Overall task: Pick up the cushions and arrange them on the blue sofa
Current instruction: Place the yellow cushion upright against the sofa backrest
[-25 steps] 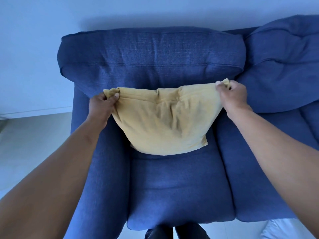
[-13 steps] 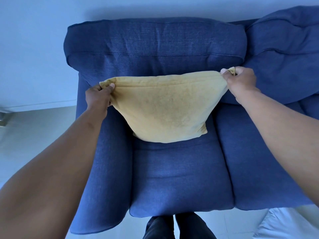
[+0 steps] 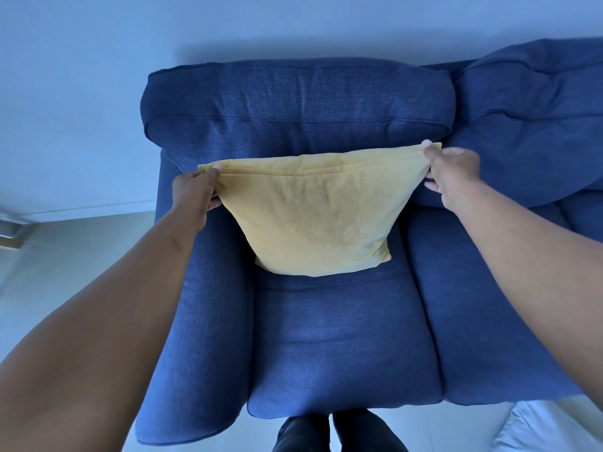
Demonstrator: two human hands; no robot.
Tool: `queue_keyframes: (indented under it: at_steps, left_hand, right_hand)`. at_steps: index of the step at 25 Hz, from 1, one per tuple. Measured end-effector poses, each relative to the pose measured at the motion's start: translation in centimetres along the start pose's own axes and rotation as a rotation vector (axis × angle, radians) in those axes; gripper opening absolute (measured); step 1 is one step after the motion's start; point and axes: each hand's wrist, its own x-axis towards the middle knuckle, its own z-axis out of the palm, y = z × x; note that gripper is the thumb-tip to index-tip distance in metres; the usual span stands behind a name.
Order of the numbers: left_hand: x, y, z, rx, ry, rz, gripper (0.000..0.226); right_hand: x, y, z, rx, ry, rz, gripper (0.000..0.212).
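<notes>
A pale wall runs behind the blue sofa, and a light floor shows to the sofa's left, with a strip of it in front near the person's dark shoes. The sofa fills most of the view: one armrest on the left, two seat cushions side by side, and two plump back cushions standing behind them. Something white peeks in at the lower right corner; what it is cannot be told.

There is one yellow cushion, and it sits over the back part of the left seat, in front of the left back cushion. Its lower edge is down at the seat, though whether it actually rests there or hangs just above is hard to say. The top edge is pulled taut into a straight line between the two hands, so the cushion looks wide at the top and narrower at the bottom.

Both hands are closed in a pinch. The left hand grips the upper left corner, thumb on top and fingers curled underneath the fabric, over the inner side of the armrest. The right hand grips the upper right corner the same way, a bit higher than the left, and lies in front of the seam where the two back cushions meet. Both bare forearms stretch in from the bottom corners, spread well apart.
</notes>
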Motion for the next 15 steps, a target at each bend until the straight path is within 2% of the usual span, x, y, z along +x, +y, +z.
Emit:
queue_keyframes:
  at_steps: [2, 5, 8, 12, 15]
  left_hand:
    - [-1.5, -0.4, -0.5, 0.005, 0.042, -0.004, 0.022]
    - [-4.7, -2.2, -1.2, 0.064, 0.076, -0.012, 0.037]
    - [-8.5, -4.7, -1.7, 0.159, 0.034, 0.007, 0.035]
    - [-14.1, -6.5, -0.5, 0.361, -0.041, 0.157, 0.019]
    - [-17.9, -6.7, 1.0, 0.477, -0.11, 0.227, 0.032]
  right_hand:
    - [-1.2, 0.2, -0.9, 0.0, 0.009, 0.002, 0.033]
    - [-3.3, 1.7, -2.7, 0.014, -0.016, 0.008, 0.04]
    - [-5.7, 3.5, -4.3, -0.033, -0.029, -0.02, 0.038]
    - [-9.5, 5.4, -6.3, -0.202, -0.041, -0.153, 0.033]
    - [-12.7, 7.0, -7.6, -0.318, -0.121, -0.257, 0.026]
